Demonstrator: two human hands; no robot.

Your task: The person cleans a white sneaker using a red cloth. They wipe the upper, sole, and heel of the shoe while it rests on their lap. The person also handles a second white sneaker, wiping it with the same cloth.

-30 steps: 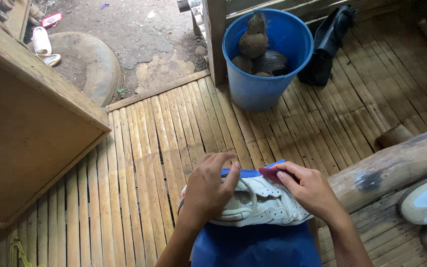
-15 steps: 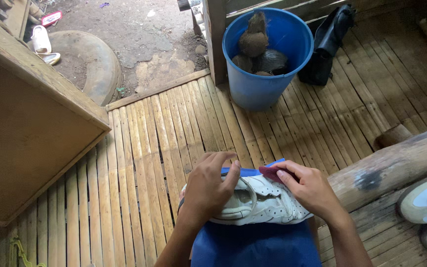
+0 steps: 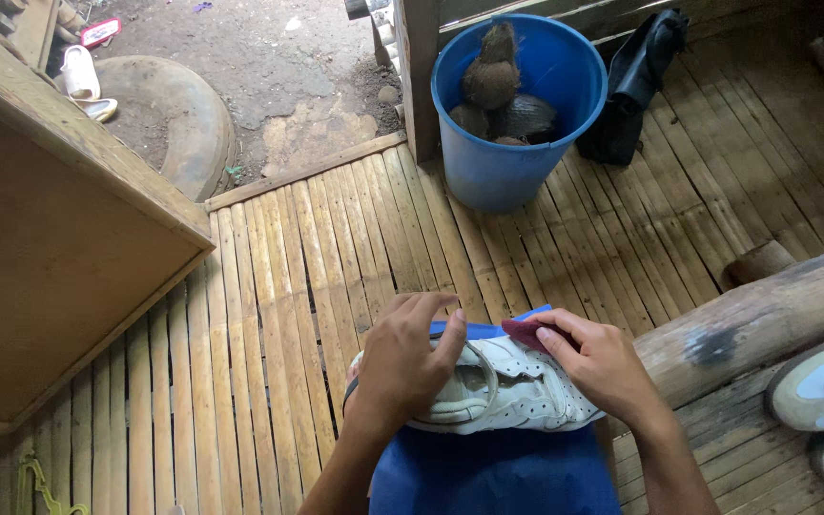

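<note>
Low in the frame's centre, I saw the white sneaker (image 3: 507,391) resting on blue cloth (image 3: 488,472), light and pliable. My left hand (image 3: 402,367) curled over its collar; right hand (image 3: 603,367) pinched a red rag (image 3: 524,331).

Since a second ago, the right hand (image 3: 603,367) has slid the dark red cloth (image 3: 525,331) very slightly further from the blue bucket (image 3: 517,114), along the white shoe (image 3: 503,391). The left hand (image 3: 402,367) has dipped by about as little.
</note>
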